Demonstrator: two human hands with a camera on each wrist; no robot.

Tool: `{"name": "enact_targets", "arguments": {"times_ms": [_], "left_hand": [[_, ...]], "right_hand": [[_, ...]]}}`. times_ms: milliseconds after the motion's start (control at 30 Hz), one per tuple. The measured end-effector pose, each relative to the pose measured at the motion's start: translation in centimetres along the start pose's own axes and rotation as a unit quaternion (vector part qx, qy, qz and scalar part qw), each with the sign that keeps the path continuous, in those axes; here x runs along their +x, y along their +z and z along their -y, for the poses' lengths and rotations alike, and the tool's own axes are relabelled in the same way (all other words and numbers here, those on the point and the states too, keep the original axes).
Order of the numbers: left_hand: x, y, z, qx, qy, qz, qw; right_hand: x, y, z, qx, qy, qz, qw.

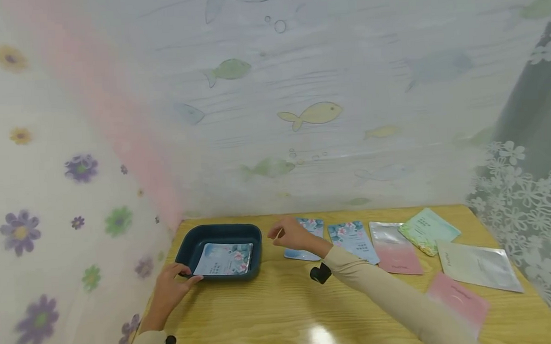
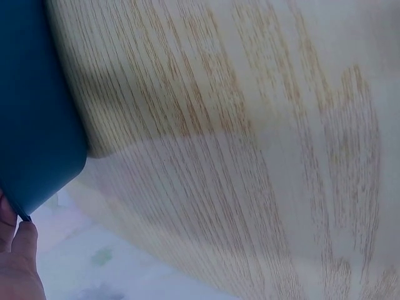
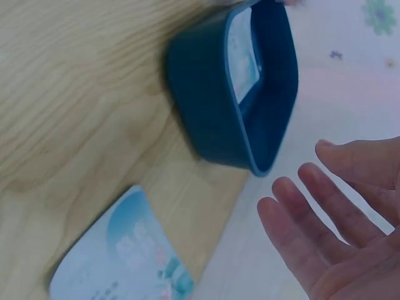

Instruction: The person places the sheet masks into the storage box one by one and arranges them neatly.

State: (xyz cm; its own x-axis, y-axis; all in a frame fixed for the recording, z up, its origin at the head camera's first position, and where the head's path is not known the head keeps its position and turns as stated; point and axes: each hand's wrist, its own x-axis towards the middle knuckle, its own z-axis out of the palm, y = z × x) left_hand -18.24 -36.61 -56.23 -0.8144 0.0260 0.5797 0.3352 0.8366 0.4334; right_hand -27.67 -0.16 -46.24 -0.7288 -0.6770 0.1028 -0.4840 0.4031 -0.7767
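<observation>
A dark blue plastic bin stands at the table's left back, with a blue floral sachet lying in it. At the bin's near left corner, my left hand pinches the rim between thumb and fingers; the left wrist view shows this grip at its lower left edge. My right hand hovers right of the bin with loosely bent fingers, and the right wrist view shows nothing in them. Below it lies another floral sachet, partly hidden by the hand and wrist. A similar floral sachet lies just right of that.
Further right on the wooden table lie a pink and silver sachet, a green sachet, a cream and silver sachet and a pink sachet. Patterned fabric borders the table at the back and left.
</observation>
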Motion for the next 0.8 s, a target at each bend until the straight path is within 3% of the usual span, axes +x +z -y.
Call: {"name": "enact_targets", "arguments": {"times_ms": [200, 367, 800], "left_hand": [[0.0, 0.1, 0.2, 0.007, 0.004, 0.000, 1.0000], [0.1, 0.0, 0.2, 0.000, 0.030, -0.003, 0.9995], [0.4, 0.1, 0.2, 0.017, 0.058, 0.008, 0.9982]], "right_hand": [[-2.8, -2.1, 0.1, -0.024, -0.036, 0.005, 0.9991], [-5.2, -4.0, 0.3, -0.018, -0.050, 0.016, 0.9984], [-11.4, -8.3, 0.3, -0.030, 0.010, 0.013, 0.9994]]}}
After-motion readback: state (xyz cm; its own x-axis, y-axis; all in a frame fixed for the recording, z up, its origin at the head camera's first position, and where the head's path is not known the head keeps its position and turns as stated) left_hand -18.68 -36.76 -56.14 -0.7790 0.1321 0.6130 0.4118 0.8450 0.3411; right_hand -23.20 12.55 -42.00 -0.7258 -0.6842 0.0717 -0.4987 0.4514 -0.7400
